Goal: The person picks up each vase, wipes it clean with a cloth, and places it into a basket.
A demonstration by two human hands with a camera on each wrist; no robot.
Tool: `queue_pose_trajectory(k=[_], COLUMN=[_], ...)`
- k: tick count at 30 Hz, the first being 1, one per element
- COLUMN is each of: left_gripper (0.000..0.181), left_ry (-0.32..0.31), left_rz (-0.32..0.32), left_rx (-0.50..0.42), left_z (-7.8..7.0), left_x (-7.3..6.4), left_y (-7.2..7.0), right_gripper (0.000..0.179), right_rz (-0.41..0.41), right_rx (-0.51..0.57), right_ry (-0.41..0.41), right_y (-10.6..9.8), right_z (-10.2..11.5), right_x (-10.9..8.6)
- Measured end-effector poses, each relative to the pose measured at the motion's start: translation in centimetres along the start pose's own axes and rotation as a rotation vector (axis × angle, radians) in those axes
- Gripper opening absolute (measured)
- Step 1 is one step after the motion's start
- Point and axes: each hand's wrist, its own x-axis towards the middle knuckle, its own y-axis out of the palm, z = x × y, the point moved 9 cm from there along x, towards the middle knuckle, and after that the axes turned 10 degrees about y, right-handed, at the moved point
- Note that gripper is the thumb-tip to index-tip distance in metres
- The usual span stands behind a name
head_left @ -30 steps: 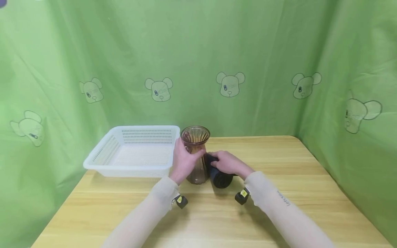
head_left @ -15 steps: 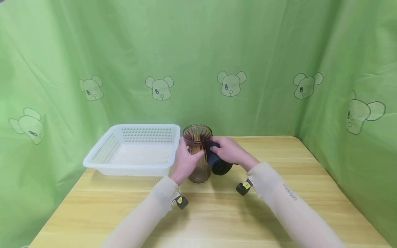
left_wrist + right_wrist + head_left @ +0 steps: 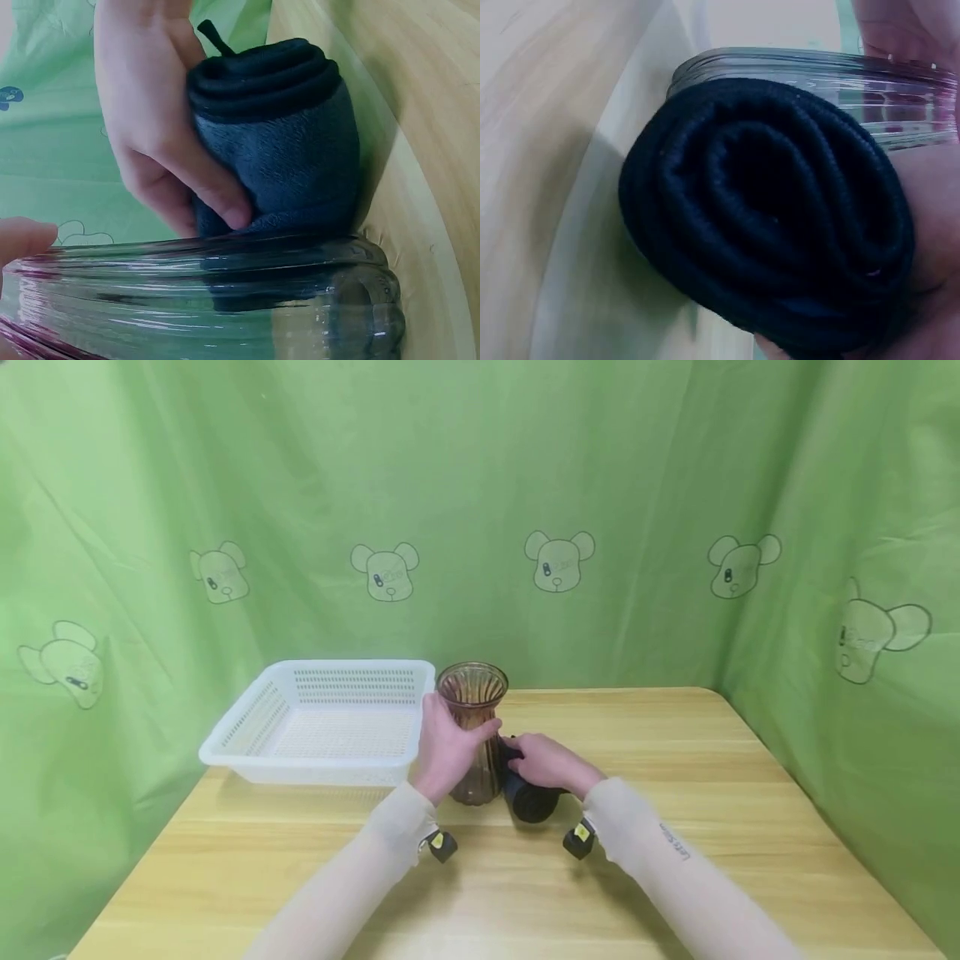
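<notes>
- One bench (image 3: pixel 810 835) in pale yellow wood grain, far right corner rounded, with soft shadows beneath both forearms.
- Green curtain (image 3: pixel 465 452) hung behind and along both sides, creased in long folds; six outlined animal heads (image 3: pixel 558 564) printed across it in the head view.
- One white basket (image 3: pixel 315 770), toward the back left of the bench, rows of slots in its walls.
- One ribbed vase (image 3: pixel 483 764), see-through brown, upright on the bench just right of the basket, flared mouth upward.
- One dark cloth roll (image 3: pixel 531 802), just right of the vase, coiled near end facing the person; contact with the glass hard to tell.
- Two hands, both occupied: left hand (image 3: pixel 447 750) wrapped round the vase, thumb across its front; right hand (image 3: pixel 549 763) gripping the roll.
- Two pale sleeves (image 3: pixel 341 877), dark lettering on the right one; two small black wrist cameras (image 3: pixel 442 847) with yellow marks, one at each cuff.
</notes>
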Motion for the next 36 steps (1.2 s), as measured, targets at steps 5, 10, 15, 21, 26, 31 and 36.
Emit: queue_pose_trajectory(k=[5, 10, 15, 21, 26, 31, 36], left_gripper=[0.089, 0.086, 0.081, 0.081, 0.093, 0.094, 0.089], left_ry=[0.007, 0.024, -0.008, -0.02, 0.006, 0.013, 0.023], left_rz=[0.0, 0.015, 0.067, 0.103, 0.065, 0.023, -0.004], left_rx=[0.026, 0.045, 0.009, -0.04, -0.043, -0.057, -0.006], left_z=[0.0, -0.3, -0.2, 0.0, -0.3, -0.1, 0.0], left_x=[0.1, 0.3, 0.1, -0.2, -0.1, -0.1, -0.2], left_y=[-0.4, -0.1, 0.6, 1.1, 1.1, 1.1, 0.9], right_gripper=[0.048, 0.046, 0.033, 0.032, 0.041, 0.044, 0.05], right_rz=[-0.032, -0.101, -0.155, -0.174, -0.127, -0.051, -0.005], right_rx=[0.041, 0.08, 0.142, 0.112, 0.036, 0.014, 0.036], right_ry=[-0.029, -0.072, -0.068, -0.066, -0.065, -0.028, -0.016], right_y=[-1.5, -4.7, -7.7, -7.4, -4.7, -1.7, -0.4], right_z=[0.5, 1.8, 2.6, 2.7, 1.8, 0.4, -0.6], right_x=[-0.2, -1.1, -1.8, -1.7, -1.0, -0.6, -0.5])
